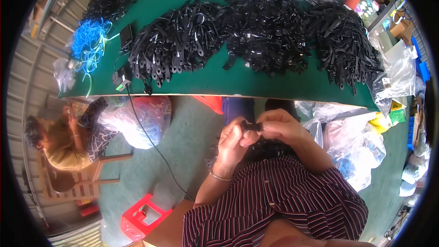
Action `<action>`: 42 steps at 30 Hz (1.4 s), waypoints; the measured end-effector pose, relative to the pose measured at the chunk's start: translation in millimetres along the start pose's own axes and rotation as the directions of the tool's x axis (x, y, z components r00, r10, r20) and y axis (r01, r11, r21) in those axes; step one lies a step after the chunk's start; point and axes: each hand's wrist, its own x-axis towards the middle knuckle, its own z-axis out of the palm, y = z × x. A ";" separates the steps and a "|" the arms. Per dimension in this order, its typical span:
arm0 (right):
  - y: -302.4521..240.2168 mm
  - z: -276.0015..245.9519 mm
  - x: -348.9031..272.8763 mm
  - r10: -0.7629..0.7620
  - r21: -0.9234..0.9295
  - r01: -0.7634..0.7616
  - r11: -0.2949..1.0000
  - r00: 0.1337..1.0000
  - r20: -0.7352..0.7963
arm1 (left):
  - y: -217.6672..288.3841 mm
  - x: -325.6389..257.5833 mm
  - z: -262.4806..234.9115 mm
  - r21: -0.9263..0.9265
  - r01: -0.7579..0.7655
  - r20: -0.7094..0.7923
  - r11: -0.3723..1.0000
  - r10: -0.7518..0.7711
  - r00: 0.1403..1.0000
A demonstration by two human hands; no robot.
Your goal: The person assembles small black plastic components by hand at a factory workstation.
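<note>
Both my hands meet in front of my chest, just below the near edge of the green table [196, 83]. Between the fingertips is a small black strap-like piece [251, 127]; its exact kind is too small to make out. My left hand [231, 142] is closed on its left end, fingers curled. Thumb and fingers of my right hand [284, 129] pinch the other end. Beyond my hands, heaped on the table, lie black straps with holed ends [173, 41], a middle pile of black straps and clips [270, 29] and a right-hand pile of black straps [343, 43].
Blue cords [89, 39] lie at the table's left, near a small black device [122, 77] whose cable hangs toward me. Another person [64, 144] sits at left. Filled plastic bags [137, 121] stand below the table on both sides. A red stool [145, 217] is at lower left.
</note>
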 end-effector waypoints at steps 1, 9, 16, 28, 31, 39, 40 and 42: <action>0.8 0.4 0.7 -0.001 0.023 0.000 1.000 1.000 0.006 | -0.2 -0.9 0.4 0.031 0.010 -0.007 0.999 -0.010 1.000; -3.9 2.3 -0.2 -0.083 -0.025 0.083 0.996 0.997 0.002 | 4.1 -3.5 0.1 0.284 0.112 -0.075 0.952 -0.094 0.993; -5.7 11.4 -0.8 -0.574 -0.770 0.352 0.532 0.819 -0.022 | 10.6 1.9 4.9 0.759 0.036 -0.141 0.650 0.110 0.984; 15.4 -10.1 3.3 -0.509 -0.016 0.509 0.861 0.861 -0.011 | 15.6 16.2 4.3 0.839 -0.070 0.012 0.540 0.111 0.994; 16.9 -14.4 2.6 -0.497 -0.162 0.484 0.860 0.867 -0.045 | 19.7 20.4 10.4 0.872 -0.125 0.056 0.474 0.156 0.986; 7.8 -3.6 2.9 -0.484 -0.614 0.370 0.697 0.875 -0.023 | 21.3 11.4 6.8 0.448 0.179 -0.082 0.876 -0.159 0.984; 7.3 -6.7 1.3 -0.439 -0.656 0.330 0.679 0.899 -0.003 | 21.2 9.7 7.4 0.382 0.174 -0.082 0.908 -0.154 0.985; 4.8 -0.2 -0.1 -0.457 -0.594 0.366 0.716 0.890 -0.002 | 22.1 9.3 7.6 0.348 0.195 -0.071 0.917 -0.181 0.981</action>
